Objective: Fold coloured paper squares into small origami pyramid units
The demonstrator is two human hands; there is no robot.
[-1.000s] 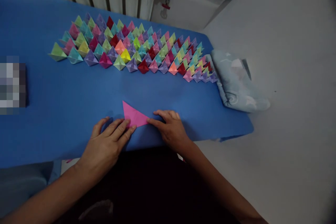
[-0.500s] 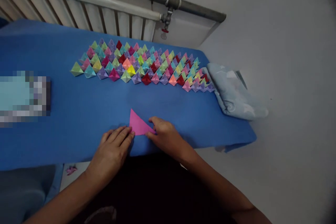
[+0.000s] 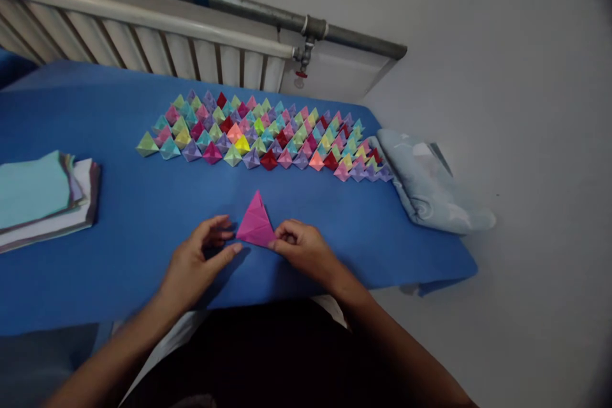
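Observation:
A folded pink sheet of origami paper (image 3: 256, 224), triangular with crease lines across it, is held just above the blue-covered table (image 3: 157, 248). My right hand (image 3: 306, 248) pinches its lower right corner between thumb and fingers. My left hand (image 3: 198, 258) is beside the left corner, thumb and fingers apart, with nothing in its grasp. Beyond the hands, many small folded paper pieces (image 3: 251, 159) in mixed colours stand in slanting rows.
At the left lies a stack of coloured paper (image 3: 36, 194). A folded grey-blue cloth (image 3: 423, 188) rests at the table's right end. Behind the table are a white radiator (image 3: 157, 51) and a metal pipe (image 3: 258, 9) with a red-handled valve (image 3: 301, 74).
My left hand has let go of the pink paper and opened. The paper has been turned over or round, now showing creases, with its point upward. The view has tilted slightly up.

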